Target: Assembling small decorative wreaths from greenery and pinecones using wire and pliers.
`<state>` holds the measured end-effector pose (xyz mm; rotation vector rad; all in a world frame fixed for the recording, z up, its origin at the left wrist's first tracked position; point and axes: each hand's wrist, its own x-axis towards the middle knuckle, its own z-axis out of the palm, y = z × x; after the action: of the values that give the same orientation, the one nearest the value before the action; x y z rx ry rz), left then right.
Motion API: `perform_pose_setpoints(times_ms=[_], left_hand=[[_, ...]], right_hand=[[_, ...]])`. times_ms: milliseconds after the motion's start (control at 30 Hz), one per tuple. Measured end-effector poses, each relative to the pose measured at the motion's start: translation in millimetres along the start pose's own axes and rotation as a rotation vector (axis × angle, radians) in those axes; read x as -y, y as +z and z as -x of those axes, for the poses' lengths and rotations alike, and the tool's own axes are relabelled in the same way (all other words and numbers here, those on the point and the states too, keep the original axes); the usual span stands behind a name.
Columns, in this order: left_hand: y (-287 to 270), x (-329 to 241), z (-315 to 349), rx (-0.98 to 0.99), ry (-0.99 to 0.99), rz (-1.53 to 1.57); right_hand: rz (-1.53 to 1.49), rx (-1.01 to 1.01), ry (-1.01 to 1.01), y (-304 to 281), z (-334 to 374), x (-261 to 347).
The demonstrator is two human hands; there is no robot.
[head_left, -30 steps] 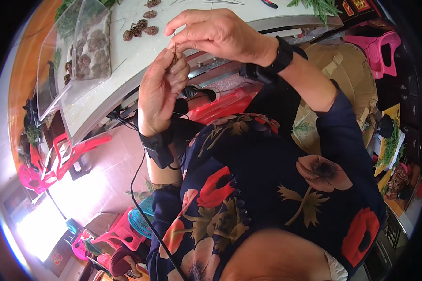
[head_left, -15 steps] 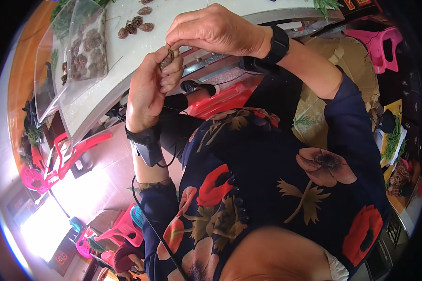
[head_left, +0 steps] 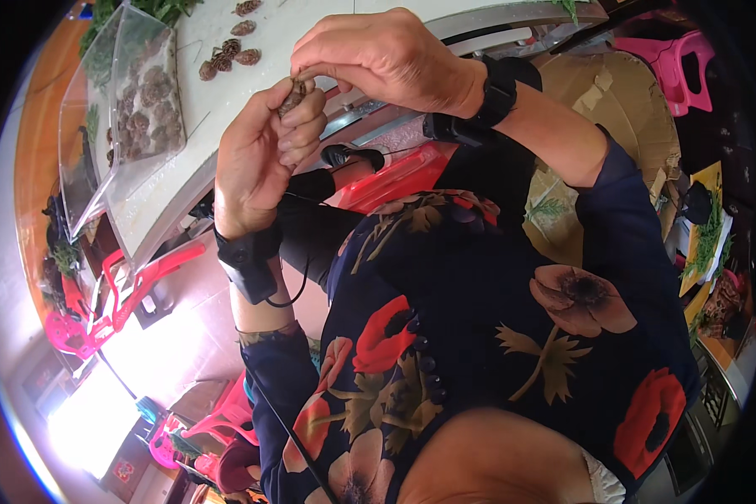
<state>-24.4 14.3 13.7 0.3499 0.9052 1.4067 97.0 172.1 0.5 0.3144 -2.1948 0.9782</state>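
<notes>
While the left hand [head_left: 258,149] curls around a brown cone [head_left: 292,99], the right hand [head_left: 385,60] just above pinches its tip.

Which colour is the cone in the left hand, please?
The cone is brown, best seen in the head view.

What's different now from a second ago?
The right hand has drawn its spread fingers together and lowered them to the end of the cone, which now shows more plainly. The whole view has shifted slightly. Nothing was visibly let go: the left hand still holds the cone, and the loose cones and clear box stayed put.
</notes>
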Motion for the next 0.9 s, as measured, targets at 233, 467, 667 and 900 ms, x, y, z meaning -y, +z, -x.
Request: perform_pose_setpoints(times_ms=[233, 467, 667, 900], left_hand=[[13, 0, -5, -0.074, 0.089, -0.155], [16, 3, -10, -0.188, 0.104, -0.2], [12, 0, -8, -0.052, 0.0, -0.116], [22, 14, -10, -0.381, 0.377, -0.839]], right_hand=[[0.536, 0.075, -0.27, -19, -4, 14], [0.503, 0.085, -0.172, -19, -4, 18], [0.021, -0.074, -0.118, -13, 0, 7], [0.235, -0.046, 0.186, 4, 11, -1]])
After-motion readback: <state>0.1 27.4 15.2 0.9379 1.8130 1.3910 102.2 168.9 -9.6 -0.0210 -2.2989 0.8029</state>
